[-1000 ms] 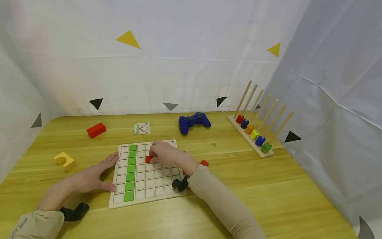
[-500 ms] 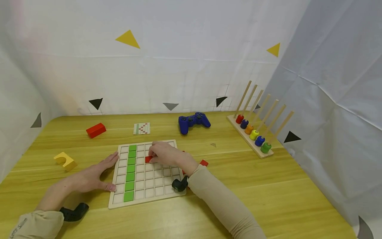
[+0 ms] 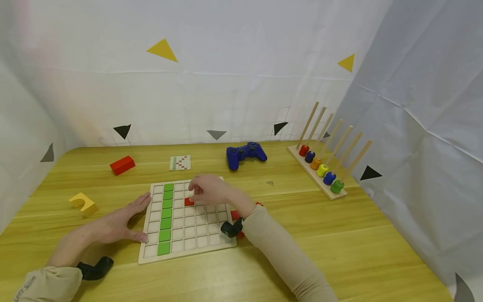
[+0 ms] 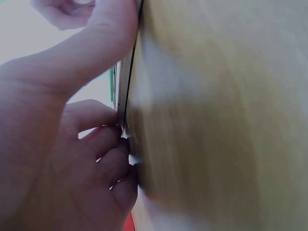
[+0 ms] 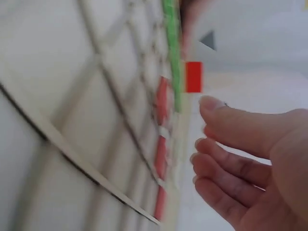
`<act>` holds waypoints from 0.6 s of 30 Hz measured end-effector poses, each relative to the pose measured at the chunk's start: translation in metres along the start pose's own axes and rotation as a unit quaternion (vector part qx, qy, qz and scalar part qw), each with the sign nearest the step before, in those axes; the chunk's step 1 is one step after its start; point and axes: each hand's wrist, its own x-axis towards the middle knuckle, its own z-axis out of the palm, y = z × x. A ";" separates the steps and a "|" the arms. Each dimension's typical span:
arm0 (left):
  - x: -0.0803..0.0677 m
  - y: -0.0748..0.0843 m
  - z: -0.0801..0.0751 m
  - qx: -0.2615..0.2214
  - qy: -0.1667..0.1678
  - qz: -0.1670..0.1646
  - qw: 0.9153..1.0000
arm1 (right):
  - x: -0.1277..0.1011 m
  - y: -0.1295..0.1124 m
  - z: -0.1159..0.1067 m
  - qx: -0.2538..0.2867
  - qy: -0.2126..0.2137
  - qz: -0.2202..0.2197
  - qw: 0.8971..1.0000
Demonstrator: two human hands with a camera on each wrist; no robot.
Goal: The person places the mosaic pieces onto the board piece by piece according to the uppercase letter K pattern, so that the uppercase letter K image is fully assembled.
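The right hand hovered loosely curled and empty above the grid board; the red tile lay at its 7 o'clock, nearer than the flat, open left hand.

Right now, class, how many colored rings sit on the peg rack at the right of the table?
6, one at the foot of each peg on the rack: red, dark blue, orange, yellow, blue, green, far to near.

controller: blue, back centre of table
peg rack: right, coloured rings on base
red block: back left
yellow arch block: left
pattern card: behind board
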 end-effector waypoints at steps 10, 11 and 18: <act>0.000 0.002 0.000 -0.005 -0.006 -0.007 1.000 | -0.039 0.041 -0.039 0.065 0.024 -0.028 0.997; 0.000 0.002 0.000 -0.005 -0.007 -0.008 1.000 | -0.044 0.046 -0.040 0.066 0.023 -0.028 0.997; -0.001 0.002 -0.001 -0.008 -0.007 -0.009 1.000 | -0.076 0.083 -0.048 0.085 -0.008 -0.009 0.996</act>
